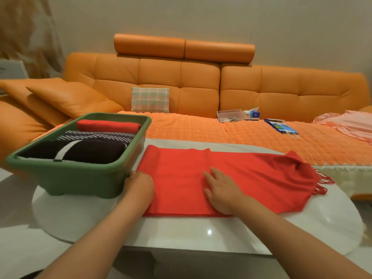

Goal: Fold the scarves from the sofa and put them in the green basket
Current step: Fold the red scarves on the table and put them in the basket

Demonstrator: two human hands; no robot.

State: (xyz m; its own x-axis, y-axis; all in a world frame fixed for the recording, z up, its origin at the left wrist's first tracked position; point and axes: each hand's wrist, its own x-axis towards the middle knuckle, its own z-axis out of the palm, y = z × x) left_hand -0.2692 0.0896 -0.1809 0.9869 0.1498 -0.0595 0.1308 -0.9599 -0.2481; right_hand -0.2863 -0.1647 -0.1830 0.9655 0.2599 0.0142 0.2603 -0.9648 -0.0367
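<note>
A red scarf [251, 178] lies spread flat on the white table [191, 230], its fringed end bunched at the right. My left hand [138, 186] grips the scarf's left edge, right beside the green basket [80, 178]. My right hand [221, 190] rests flat on the middle of the scarf, fingers apart. The basket stands on the table's left part and holds three folded scarves: a red one [108, 125] at the back, a black-and-white striped one [96, 135] in the middle, a dark one [80, 151] with a white band in front.
Behind the table stands an orange sofa [201, 81] with an orange knitted throw [221, 135]. On it lie a checked cushion [150, 99], a clear plastic box [229, 115], a tissue box [252, 114], a blue bag [281, 126] and pink cloth [350, 123].
</note>
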